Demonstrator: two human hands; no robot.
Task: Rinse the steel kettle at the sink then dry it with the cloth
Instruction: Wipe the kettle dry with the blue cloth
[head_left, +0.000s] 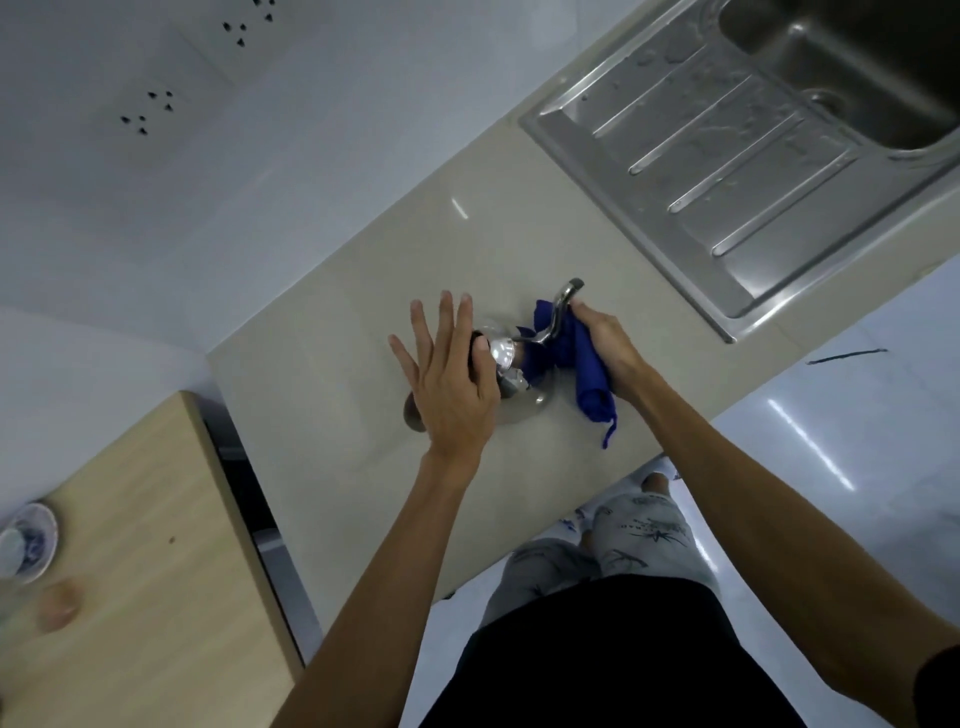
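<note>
While the left hand (449, 387) rests flat, fingers spread, on the kettle (511, 358), the right hand (605, 345) grips the cloth (589, 376) — no writing readable.

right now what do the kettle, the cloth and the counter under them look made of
Kettle: polished steel, by its mirror glints on body and curved spout.
Cloth: soft blue fabric, matte and folded, held in the right hand.
Counter: glossy beige stone or tile, likely; it reflects light.

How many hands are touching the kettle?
2: the left hand rests flat on the kettle top; the right hand presses the blue cloth against its spout.
</note>
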